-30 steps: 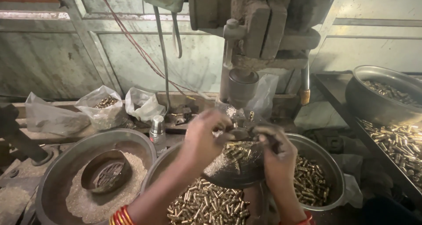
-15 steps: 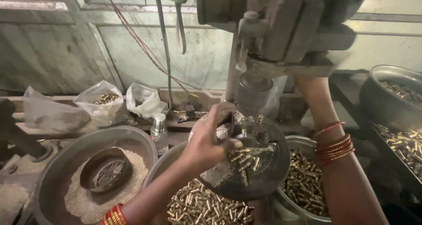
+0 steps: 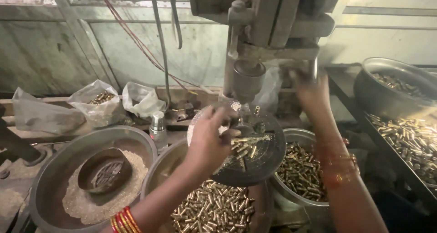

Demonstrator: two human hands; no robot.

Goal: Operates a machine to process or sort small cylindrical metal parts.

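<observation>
Looking down from the head camera: left hand [image 3: 210,142] rests on the round dark machine table [image 3: 255,164] of a drill press [image 3: 255,37], fingers curled together and pinching at small brass sleeves [image 3: 243,146] piled loose on that table, just below the spindle [image 3: 248,80]. Right hand [image 3: 309,89] is raised beside the press column, blurred; cannot tell whether it is spread or gripping anything. Red bangles on both wrists. Under the table, two metal bowls: the near one [image 3: 164,169] heaped with brass pieces [image 3: 214,210], the right one [image 3: 300,135] part full of the same. Far left, a wide basin [image 3: 54,164] of pale filings with a small dark dish [image 3: 104,171] lying in it. A small bottle [image 3: 158,126] stands behind. Clear plastic bags [image 3: 98,103] along the back ledge. Right edge: a tray [image 3: 409,137] of brass parts and a big pan [image 3: 391,85] above it
</observation>
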